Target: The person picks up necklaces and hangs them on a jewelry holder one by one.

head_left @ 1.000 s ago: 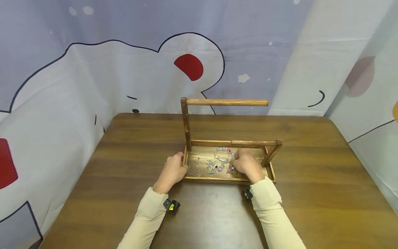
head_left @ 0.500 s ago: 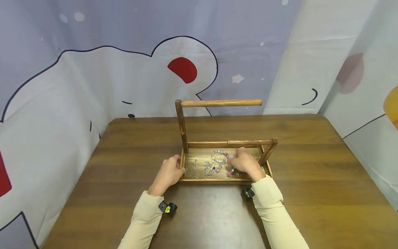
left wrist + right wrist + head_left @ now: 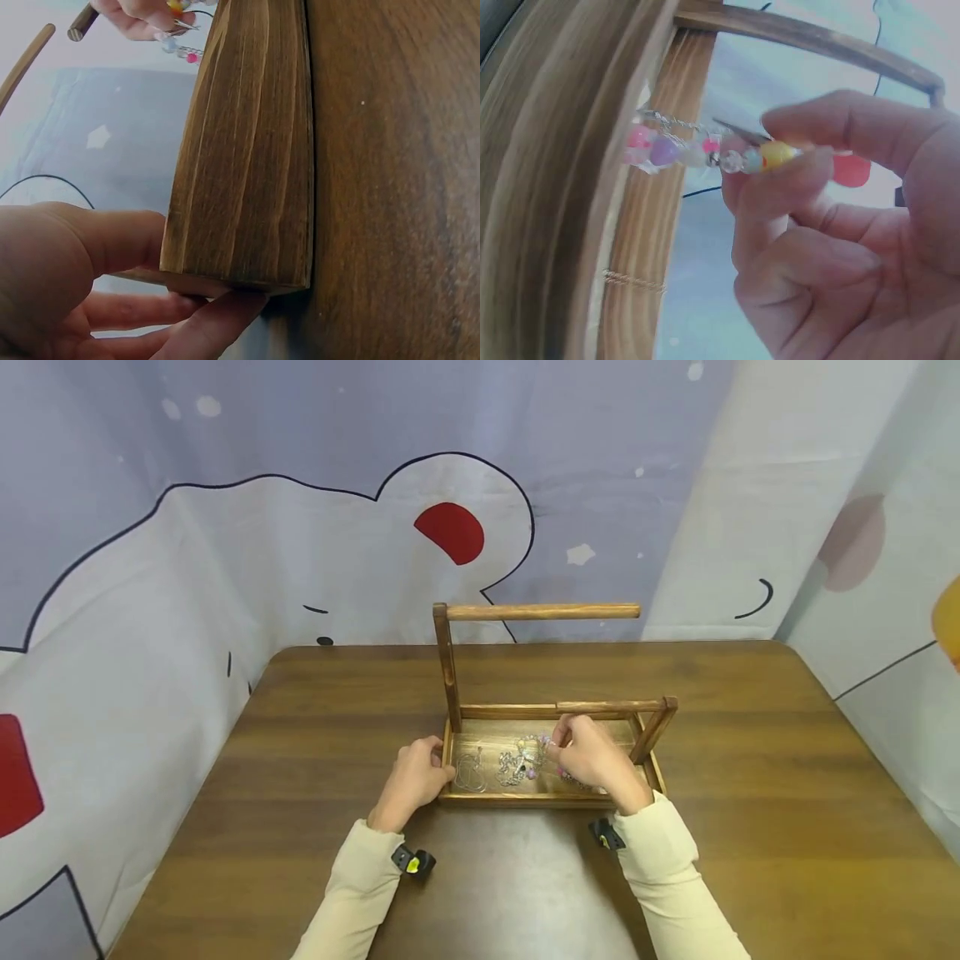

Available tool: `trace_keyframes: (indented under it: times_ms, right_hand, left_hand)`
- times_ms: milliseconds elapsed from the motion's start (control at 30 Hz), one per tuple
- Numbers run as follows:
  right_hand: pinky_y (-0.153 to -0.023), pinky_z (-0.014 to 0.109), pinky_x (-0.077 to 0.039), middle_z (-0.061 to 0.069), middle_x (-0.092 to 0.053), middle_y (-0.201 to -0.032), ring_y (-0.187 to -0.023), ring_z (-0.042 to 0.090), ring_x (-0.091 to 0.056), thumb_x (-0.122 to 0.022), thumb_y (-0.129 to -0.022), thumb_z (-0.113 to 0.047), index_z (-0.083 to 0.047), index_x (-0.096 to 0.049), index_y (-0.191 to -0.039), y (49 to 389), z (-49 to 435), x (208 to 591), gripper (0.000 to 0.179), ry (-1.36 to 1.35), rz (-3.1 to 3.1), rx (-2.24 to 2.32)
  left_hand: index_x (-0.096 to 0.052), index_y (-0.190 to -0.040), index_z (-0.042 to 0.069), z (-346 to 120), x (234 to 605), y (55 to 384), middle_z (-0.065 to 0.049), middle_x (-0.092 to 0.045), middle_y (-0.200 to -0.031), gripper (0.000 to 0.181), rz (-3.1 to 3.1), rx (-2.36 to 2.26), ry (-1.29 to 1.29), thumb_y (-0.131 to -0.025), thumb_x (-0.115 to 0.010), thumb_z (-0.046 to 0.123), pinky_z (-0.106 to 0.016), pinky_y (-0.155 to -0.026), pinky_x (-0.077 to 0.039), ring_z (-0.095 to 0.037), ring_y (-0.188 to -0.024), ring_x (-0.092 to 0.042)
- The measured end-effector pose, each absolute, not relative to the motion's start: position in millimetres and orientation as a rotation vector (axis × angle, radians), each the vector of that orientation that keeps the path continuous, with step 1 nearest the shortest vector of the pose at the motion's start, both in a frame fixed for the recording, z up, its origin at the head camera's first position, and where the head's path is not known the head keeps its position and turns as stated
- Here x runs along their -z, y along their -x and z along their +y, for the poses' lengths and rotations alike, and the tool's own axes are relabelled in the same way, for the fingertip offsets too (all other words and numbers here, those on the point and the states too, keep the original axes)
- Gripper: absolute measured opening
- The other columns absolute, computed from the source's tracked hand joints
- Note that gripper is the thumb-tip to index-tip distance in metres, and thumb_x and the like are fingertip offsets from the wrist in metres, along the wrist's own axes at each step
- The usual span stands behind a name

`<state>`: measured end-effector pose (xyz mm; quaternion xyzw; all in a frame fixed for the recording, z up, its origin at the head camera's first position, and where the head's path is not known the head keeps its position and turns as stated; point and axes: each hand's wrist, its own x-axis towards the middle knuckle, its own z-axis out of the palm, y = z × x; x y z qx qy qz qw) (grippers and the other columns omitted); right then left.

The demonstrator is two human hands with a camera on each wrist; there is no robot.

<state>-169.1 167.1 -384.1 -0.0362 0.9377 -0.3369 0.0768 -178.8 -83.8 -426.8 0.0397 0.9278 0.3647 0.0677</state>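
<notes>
A wooden jewelry stand with a tray base (image 3: 525, 801) sits on the table. My left hand (image 3: 415, 777) grips the tray's left end; in the left wrist view the thumb is against its wooden wall (image 3: 240, 150) and fingers reach round the corner. My right hand (image 3: 596, 762), over the tray, pinches a bracelet of colored beads (image 3: 664, 150) between thumb and fingers; a yellow bead shows right at the fingertips. Inside the tray lie a thin silver chain (image 3: 470, 774) at the left and a thicker silver chain (image 3: 510, 768) near the middle. More beads are partly hidden under the right hand.
The stand's tall left post (image 3: 447, 668) carries a high crossbar (image 3: 543, 612) reaching right. A shorter right post (image 3: 654, 731) carries a lower crossbar (image 3: 611, 706) reaching left, behind my right hand. A patterned curtain (image 3: 360, 552) hangs behind the brown table (image 3: 750, 793).
The beaded bracelet, lying spread as a loop in the tray before, is now drawn up in the right hand's fingertips. My left hand stays on the tray's left end.
</notes>
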Motion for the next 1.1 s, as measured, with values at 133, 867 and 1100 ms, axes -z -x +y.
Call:
trace_keyframes:
  times_ms: [133,867,1100]
  right_hand:
    - [-0.047,0.029,-0.039,0.005,-0.063,-0.061,-0.047,0.014,-0.051,-0.062,-0.081,-0.015,-0.009,-0.055,-0.079,158,160,378,0.009,0.121,2.788,1.028]
    - [-0.060,0.029,-0.045,0.003,-0.061,-0.076,-0.061,0.013,-0.057,-0.063,-0.080,-0.013,-0.007,-0.057,-0.082,149,151,338,0.009,0.319,2.856,1.218]
    - [-0.065,0.031,-0.047,0.004,-0.062,-0.079,-0.068,0.016,-0.060,-0.064,-0.081,-0.016,-0.008,-0.059,-0.084,154,152,321,0.010,0.305,2.835,1.301]
  left_hand:
    - [-0.058,-0.112,-0.003,-84,427,176,-0.005,-0.060,-0.072,0.039,2.793,-1.109,-0.116,-0.076,-0.066,0.009,-0.026,-0.050,-0.042,-0.013,-0.055,-0.053]
    - [-0.057,-0.115,-0.001,-87,430,182,-0.007,-0.062,-0.080,0.041,2.756,-1.123,-0.087,-0.077,-0.066,0.012,-0.029,-0.058,-0.045,-0.016,-0.066,-0.055]
    - [-0.057,-0.115,-0.002,-88,431,181,-0.006,-0.063,-0.079,0.042,2.746,-1.138,-0.086,-0.076,-0.066,0.011,-0.029,-0.056,-0.045,-0.016,-0.064,-0.056]
